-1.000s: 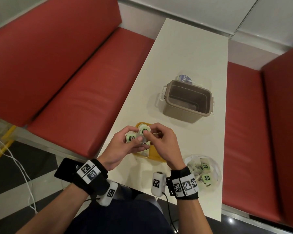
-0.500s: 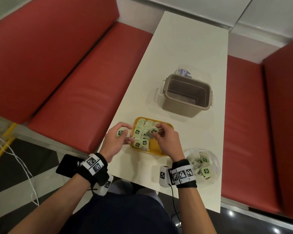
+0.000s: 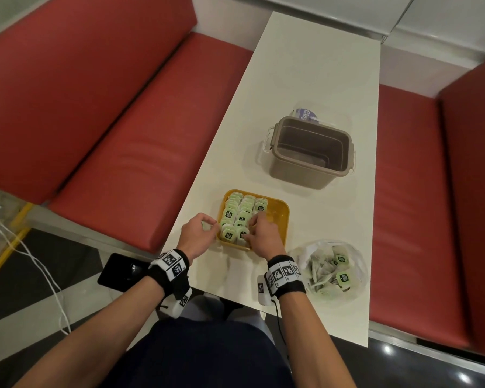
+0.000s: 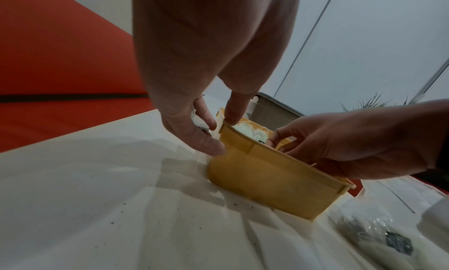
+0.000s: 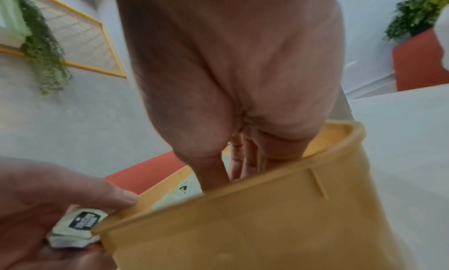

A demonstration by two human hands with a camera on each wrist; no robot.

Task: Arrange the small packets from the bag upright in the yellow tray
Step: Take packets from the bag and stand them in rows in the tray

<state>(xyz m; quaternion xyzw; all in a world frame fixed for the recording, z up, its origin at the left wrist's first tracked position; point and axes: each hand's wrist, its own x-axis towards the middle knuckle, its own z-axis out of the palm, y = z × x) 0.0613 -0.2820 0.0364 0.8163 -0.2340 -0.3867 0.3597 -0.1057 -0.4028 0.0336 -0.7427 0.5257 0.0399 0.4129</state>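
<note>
From the head view, we judge the step in hand to be seating a packet into the near end of the rows in the yellow tray (image 3: 280, 217). To do it well we should slide it down edge-first between its neighbours, label facing us like the rest, and use the fingertips to keep the standing packets (image 3: 242, 214) from toppling toward the bare part of the tray at 3 o'clock. Our right hand (image 3: 263, 233) is inside the tray at its near edge, fingers curled down among the packets; whether it pinches one we cannot tell here. Our left hand (image 3: 198, 233) sits just outside the tray wall at 9 o'clock, fingers curled. The bag (image 3: 331, 268) with the remaining packets lies on the counter (image 3: 305, 79) at 4 o'clock of the tray, near the right wrist; a grey box (image 3: 310, 151) stands well beyond at 12 o'clock. In the left wrist view, the left hand (image 4: 201, 124) steadies the yellow tray (image 4: 267, 182), thumb tip on the rim and a finger against the outer wall, with something pale tucked under the curled fingers. In the right wrist view, the right hand (image 5: 233, 159) reaches down past the rim of the yellow tray (image 5: 243, 232), fingertips hidden inside, so its grip stays unclear. At 8 o'clock the left hand (image 5: 48, 207) holds a spare packet (image 5: 77, 226) against the tray's outer corner, ready for the next slot.
</note>
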